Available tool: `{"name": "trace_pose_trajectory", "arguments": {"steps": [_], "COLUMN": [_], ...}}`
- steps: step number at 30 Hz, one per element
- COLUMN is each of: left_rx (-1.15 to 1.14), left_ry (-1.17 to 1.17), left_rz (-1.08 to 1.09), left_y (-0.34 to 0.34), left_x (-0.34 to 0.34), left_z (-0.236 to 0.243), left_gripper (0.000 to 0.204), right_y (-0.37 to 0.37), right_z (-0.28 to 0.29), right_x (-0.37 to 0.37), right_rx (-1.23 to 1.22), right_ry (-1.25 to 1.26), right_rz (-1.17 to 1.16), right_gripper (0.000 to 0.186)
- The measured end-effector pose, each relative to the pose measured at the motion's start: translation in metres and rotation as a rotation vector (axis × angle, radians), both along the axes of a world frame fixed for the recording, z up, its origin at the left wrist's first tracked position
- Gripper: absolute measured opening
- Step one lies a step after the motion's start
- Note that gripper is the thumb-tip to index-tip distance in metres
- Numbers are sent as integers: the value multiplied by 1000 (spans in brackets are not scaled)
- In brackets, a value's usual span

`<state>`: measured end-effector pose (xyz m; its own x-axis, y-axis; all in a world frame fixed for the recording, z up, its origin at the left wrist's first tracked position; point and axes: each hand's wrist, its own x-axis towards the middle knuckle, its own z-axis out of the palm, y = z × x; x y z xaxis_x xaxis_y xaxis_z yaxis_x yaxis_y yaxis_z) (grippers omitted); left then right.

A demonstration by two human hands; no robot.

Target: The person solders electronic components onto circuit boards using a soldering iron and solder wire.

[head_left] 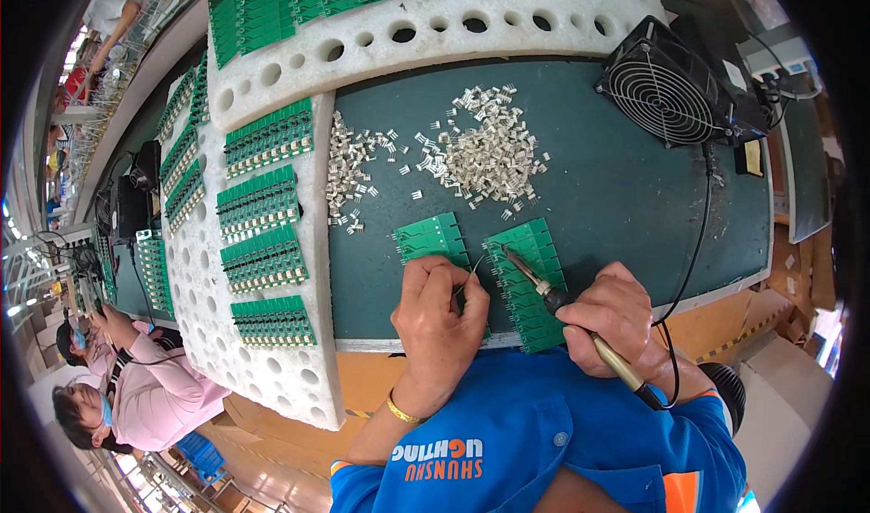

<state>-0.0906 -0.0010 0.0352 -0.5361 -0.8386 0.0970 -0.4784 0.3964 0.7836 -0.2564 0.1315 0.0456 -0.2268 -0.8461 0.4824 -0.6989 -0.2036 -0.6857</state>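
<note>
Blue shirt (526, 409) nearest, left grip (439, 309) pinches wire (477, 265) while right grip (612, 318) wraps an iron (555, 299) at a bare-looking board (524, 306) on the table (580, 150), filled boards (263, 257) on foam (317, 386) seemingly done, loose connectors (494, 155) apparently left.

Metal-tipped soldering iron (555, 299), matt foam board (322, 268)

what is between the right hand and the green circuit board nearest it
In the head view, a soldering iron: the right hand grips it, and its metal tip reaches over the board's upper part.
</note>
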Motion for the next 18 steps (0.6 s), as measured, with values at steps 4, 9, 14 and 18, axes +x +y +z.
{"name": "trace_pose_trajectory", "arguments": {"steps": [4,9,14,18], "left_rx": [15,6,1,6], "left_ry": [1,8,3,-10], "left_rz": [-13,-27,-26,-31], "left_y": [1,3,4,4], "left_x": [-1,-2,-3,-2], "left_z": [1,-1,1,2], "left_gripper": [12,11,11,12], "right_y": [0,2,2,1], "right_z": [0,-2,-1,-2], "right_x": [0,1,1,0], "right_rx": [-2,12,13,-2], "right_ry": [-19,-46,-58,-58], "right_rz": [11,1,-9,-22], "right_gripper": [24,26,28,28]}}
